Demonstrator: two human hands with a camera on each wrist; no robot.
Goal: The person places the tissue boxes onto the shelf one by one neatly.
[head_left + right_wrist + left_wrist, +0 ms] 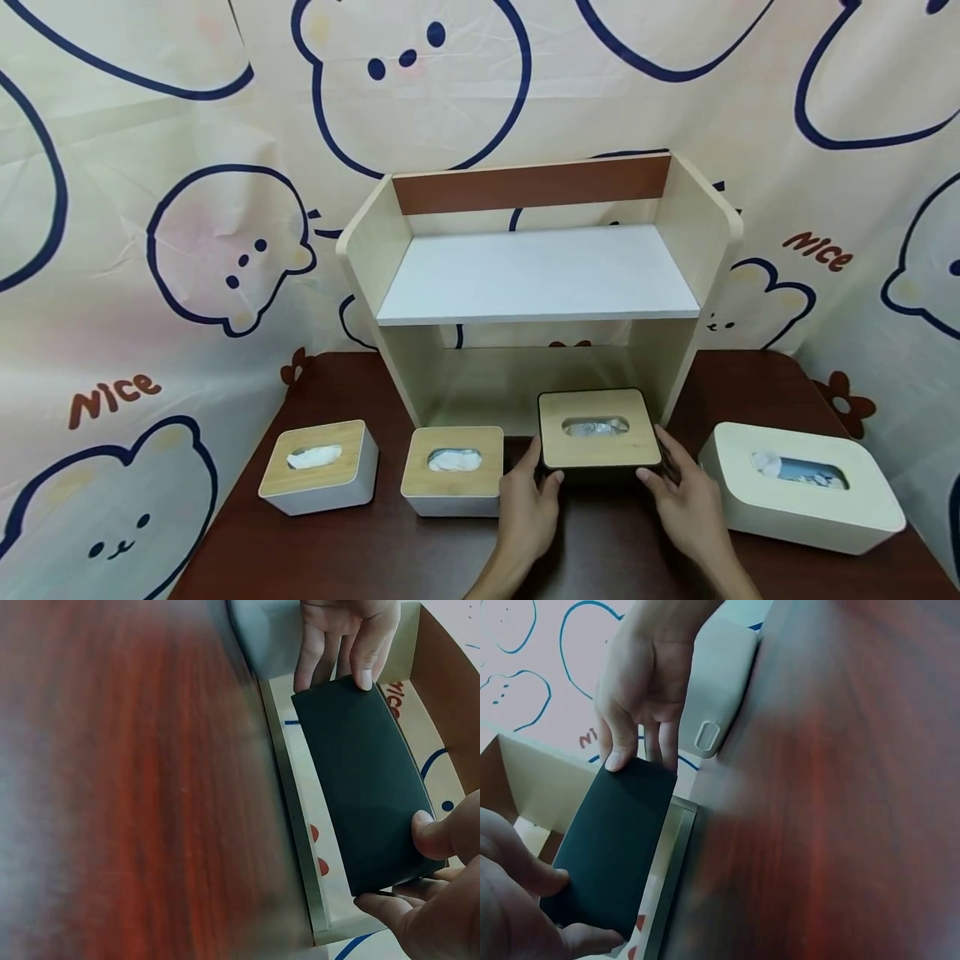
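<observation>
A tissue box with black sides and a light wooden lid [600,450] is held between both hands at the front of the small shelf's lower opening. My left hand [527,504] grips its left end, thumb on the near side. At the right end, my right hand [686,492] grips it the same way. Both wrist views show the dark side [615,840] of the box, with thumbs on its face and fingers under the lower edge. Clear plastic shows in the lid's slot. Just left of my left hand stands a white tissue box with a wooden lid [480,442].
The cream two-tier shelf [536,279] stands at the back of the dark wooden table [420,562]. Another wood-lidded tissue box [348,442] sits at the far left. A larger white tissue box [810,508] lies right of my right hand. A bear-patterned cloth [225,375] hangs behind.
</observation>
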